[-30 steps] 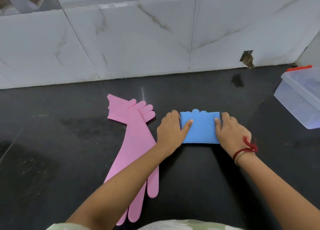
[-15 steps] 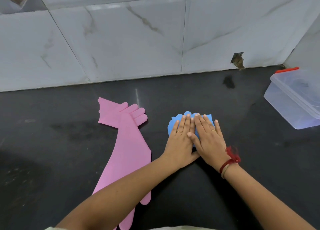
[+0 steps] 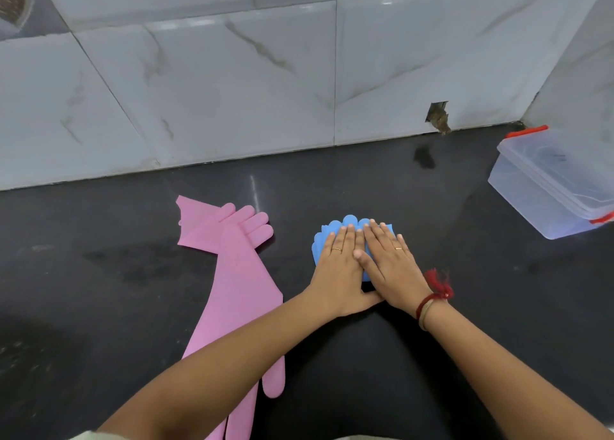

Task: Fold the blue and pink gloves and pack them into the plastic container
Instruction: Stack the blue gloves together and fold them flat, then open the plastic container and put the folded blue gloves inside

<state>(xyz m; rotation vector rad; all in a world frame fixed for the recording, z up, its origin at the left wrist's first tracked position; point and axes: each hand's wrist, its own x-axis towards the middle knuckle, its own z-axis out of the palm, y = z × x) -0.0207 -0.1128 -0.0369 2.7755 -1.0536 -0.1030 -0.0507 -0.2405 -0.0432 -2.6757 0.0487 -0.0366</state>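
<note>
The blue gloves (image 3: 323, 241) lie folded into a small pad on the black counter, mostly hidden, with only the scalloped fingertips and left edge showing. My left hand (image 3: 339, 267) and my right hand (image 3: 393, 265) rest flat on top of the pad, side by side, palms down, gripping nothing. The pink gloves (image 3: 239, 283) lie unfolded to the left, one stretched long toward me and partly under my left forearm, the other crossing it at the far end. The clear plastic container (image 3: 531, 194) with red clips stands at the far right, apart from both hands.
A tiled wall (image 3: 232, 91) runs along the back of the black counter (image 3: 465, 307), with a small broken hole (image 3: 438, 116) low in it. A side wall meets it behind the container.
One second ago my hands held the two ends of a wider blue fold. The fold is now narrower and both palms lie flat on top of it.
</note>
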